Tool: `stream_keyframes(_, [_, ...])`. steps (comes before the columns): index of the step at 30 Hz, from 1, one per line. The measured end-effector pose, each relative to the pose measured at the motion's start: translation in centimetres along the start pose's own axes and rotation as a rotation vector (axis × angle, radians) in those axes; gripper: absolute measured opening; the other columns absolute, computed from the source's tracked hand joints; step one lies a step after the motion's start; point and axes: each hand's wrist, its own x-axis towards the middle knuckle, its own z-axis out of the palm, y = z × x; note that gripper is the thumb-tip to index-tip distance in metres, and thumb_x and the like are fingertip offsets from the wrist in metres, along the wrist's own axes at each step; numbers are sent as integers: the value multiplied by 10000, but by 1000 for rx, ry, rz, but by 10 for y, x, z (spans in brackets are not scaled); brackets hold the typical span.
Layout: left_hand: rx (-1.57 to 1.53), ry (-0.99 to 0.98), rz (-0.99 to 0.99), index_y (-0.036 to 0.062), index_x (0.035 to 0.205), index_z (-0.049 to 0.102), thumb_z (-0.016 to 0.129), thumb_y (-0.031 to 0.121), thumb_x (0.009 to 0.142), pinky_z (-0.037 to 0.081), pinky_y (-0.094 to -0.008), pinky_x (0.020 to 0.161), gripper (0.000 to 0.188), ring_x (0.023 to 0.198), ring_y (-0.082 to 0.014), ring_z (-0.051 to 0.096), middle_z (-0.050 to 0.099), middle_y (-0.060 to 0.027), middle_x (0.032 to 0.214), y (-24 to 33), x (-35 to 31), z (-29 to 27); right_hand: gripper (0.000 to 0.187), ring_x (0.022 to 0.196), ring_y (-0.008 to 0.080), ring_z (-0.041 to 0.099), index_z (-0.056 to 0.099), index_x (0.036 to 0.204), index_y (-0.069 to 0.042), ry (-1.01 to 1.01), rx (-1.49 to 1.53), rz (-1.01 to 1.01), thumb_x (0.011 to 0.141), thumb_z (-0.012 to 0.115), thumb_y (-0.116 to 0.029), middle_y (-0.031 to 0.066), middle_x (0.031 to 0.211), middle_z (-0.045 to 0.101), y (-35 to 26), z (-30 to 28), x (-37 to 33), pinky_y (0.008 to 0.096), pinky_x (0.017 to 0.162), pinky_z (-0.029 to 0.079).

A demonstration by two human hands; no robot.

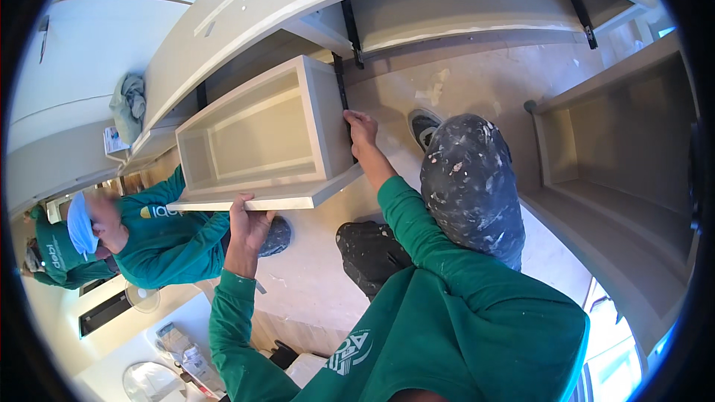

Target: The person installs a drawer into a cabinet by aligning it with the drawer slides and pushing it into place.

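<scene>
At a pale cabinet's (223, 18) open front, we hold a drawer (322, 123) with both hands.
Our left grip (249, 229) pinches the near edge of its front board (292, 201); our right grip (362, 134) lies against its right side, by a dark rail (339, 82), and we cannot tell whether it pinches. Past the drawer's left end is a co-worker (171, 253) in green; well apart to our right is another open drawer box (625, 138).

pale lettering (348, 350) marks the wearer's green sweatshirt (447, 313), a co-worker's green top (167, 249) and (farther left) green cloth (51, 238).
</scene>
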Motion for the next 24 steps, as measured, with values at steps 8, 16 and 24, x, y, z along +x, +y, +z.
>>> stream_keyframes(8, [-5,13,13,-27,1296,477,580,157,890,620,-452,914,458,1141,-352,642,594,-197,1254,-2,-1,13,130,815,154,637,733,957,10,31,27,-31,865,770,-75,57,900,713,0,-2,5,299,772,510])
stream_keyframes(16, [-38,-24,-12,-23,1329,465,570,143,906,577,-519,988,466,1212,-389,598,567,-217,1312,4,-2,-1,132,865,166,641,724,1001,-5,-3,16,-2,897,738,-84,77,935,710,6,-6,2,315,794,520])
stream_keyframes(24, [-17,-29,6,-18,1341,453,565,147,913,596,-507,962,472,1200,-380,613,570,-212,1316,3,-2,-5,143,820,159,649,741,959,30,16,73,31,857,776,-65,85,917,722,-1,-3,-4,310,776,524])
